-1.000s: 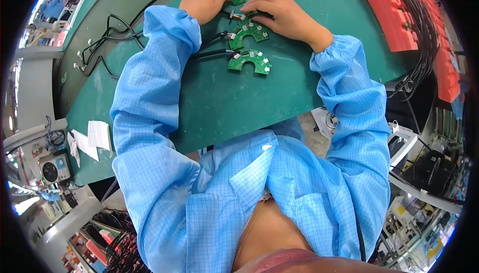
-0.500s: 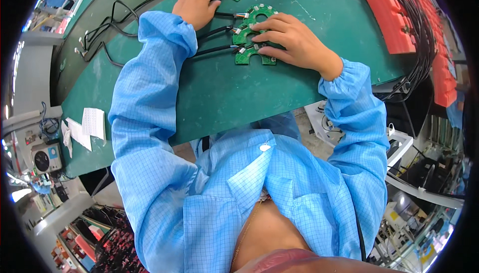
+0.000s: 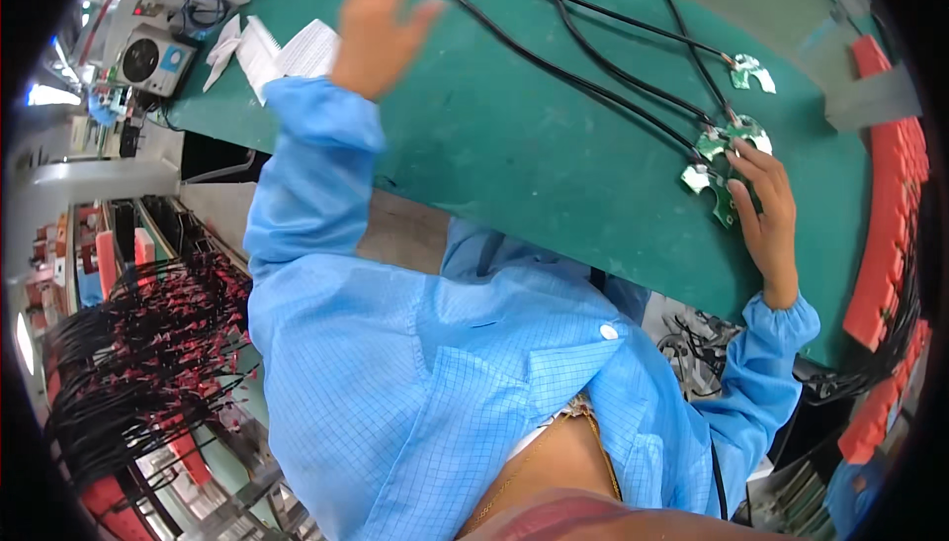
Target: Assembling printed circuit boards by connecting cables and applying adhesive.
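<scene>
My left hand (image 3: 381,32) is raised over the far left of the table, slightly smeared by motion. Its fingers stretch forward, thumb held apart, with nothing seen between them. A black cable (image 3: 581,79) passes just right of its fingertips. Over at the right, my right hand (image 3: 771,210) rests its spread fingers against a cluster of curved green circuit boards (image 3: 725,201), partly covering them. One more curved green circuit board (image 3: 753,74) lies apart, farther back. Black cables run from the boards toward the table's far side.
The green table (image 3: 514,195) spans the front. White papers (image 3: 308,49) lie at its left, near a device with a round black grille (image 3: 148,60). Red foam blocks (image 3: 887,234) with black cables line the right. Many more dark cables (image 3: 148,353) hang at lower left.
The view has swung left. My left hand has come away from the cable beside the farthest board and moved left. My right hand stays on the clustered boards.
</scene>
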